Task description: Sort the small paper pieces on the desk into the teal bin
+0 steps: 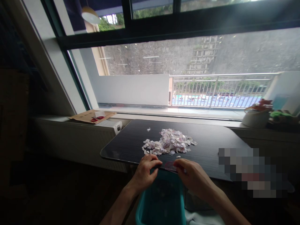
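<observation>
A heap of small paper scraps [172, 142] lies on the dark table [206, 131]. At the table's near edge, my left hand [146, 171] has its fingers bent, thumb and forefinger apart with nothing visible between them. My right hand [193, 175] pinches a thin, see-through pinkish piece [170, 166] that sticks out toward the left hand; its exact kind is unclear. Below both hands stands a teal plastic bin [138, 212]. Its inside is dark, so its contents are hard to make out.
On the left sill, red-handled scissors [97, 118] lie on brown paper [81, 116] above a radiator [110, 125]. A white pot [255, 117] stands on the right sill. A blurred-out patch [250, 172] covers the table's right side. The window frame [152, 31] rises behind.
</observation>
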The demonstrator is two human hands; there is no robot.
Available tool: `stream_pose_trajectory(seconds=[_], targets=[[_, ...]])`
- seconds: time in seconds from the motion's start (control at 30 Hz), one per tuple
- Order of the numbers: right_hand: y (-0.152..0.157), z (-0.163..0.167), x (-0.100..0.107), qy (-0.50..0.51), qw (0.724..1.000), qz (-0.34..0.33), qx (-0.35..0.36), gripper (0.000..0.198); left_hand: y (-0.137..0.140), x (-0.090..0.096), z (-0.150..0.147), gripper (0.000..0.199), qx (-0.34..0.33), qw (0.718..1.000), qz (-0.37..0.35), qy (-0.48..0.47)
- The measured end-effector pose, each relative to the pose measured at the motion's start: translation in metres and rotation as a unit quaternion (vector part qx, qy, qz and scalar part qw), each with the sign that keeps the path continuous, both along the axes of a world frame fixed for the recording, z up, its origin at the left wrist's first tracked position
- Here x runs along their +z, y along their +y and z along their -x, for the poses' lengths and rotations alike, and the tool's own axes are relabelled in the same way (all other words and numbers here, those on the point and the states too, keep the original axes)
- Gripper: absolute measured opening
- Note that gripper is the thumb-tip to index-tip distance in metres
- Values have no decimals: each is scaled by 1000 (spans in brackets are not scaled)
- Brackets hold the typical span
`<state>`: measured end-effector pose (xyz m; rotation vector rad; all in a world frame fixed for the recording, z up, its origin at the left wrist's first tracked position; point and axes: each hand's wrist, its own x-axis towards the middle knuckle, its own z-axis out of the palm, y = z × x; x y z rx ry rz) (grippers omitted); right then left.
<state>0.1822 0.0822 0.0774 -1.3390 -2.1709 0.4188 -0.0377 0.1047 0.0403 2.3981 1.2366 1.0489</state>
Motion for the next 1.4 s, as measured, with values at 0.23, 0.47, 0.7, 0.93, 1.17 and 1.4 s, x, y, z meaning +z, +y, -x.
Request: stream_pose_trajectory(seconds=[0.23, 0.47, 0.7, 0.93, 1.17, 1.4], targets=[[3, -17, 8, 5, 1000, 5, -8, 25, 0, -1, 0, 30, 0, 1000, 0, 2], [28, -46, 8, -45, 995, -28, -85, 27, -3, -1, 1, 28, -1, 1000, 0, 3], [22, -56, 15, -90, 989, -21, -115, 25, 1, -4, 1, 29, -1, 1000, -16, 12], [48, -35, 17, -108, 992, -58, -17, 33, 0, -2, 1, 28, 0, 1000, -13, 14], [39, -54, 20, -136, 988, -59, -33, 31, 0, -3, 1, 29, 0, 1000, -20, 12], [52, -30, 24, -134, 990, -48, -6, 33, -1, -1, 0, 28, 3, 1000, -15, 17]])
